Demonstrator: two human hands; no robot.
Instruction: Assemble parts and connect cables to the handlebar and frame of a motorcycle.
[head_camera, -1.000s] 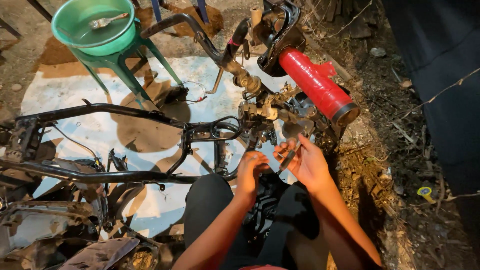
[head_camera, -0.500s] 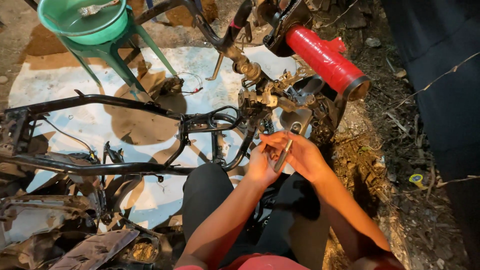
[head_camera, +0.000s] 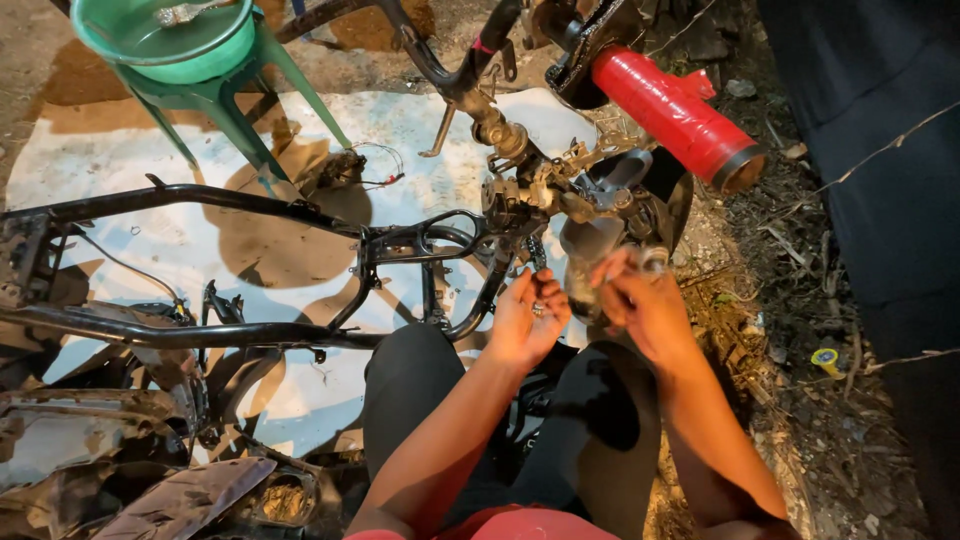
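A stripped black motorcycle frame (head_camera: 250, 210) lies across a pale sheet, its engine block (head_camera: 590, 215) at the right end. My left hand (head_camera: 527, 318) is cupped palm up beside the engine, with a few small metal parts resting in it. Just to its right, my right hand (head_camera: 640, 300) is curled over a small round metal piece at the engine's lower side. A red wrapped cylinder (head_camera: 675, 110) sticks out above the engine.
A green basin holding a tool sits on a green stool (head_camera: 200, 80) at the upper left. Dismantled body panels (head_camera: 150, 480) lie at the lower left. Dirt and dry debris (head_camera: 790, 330) cover the ground on the right, with a dark wall (head_camera: 870, 150) beyond.
My hands were together gripping a long thin tool. Now they are apart, the tool is out of sight, and the left palm is turned up with small parts in it.
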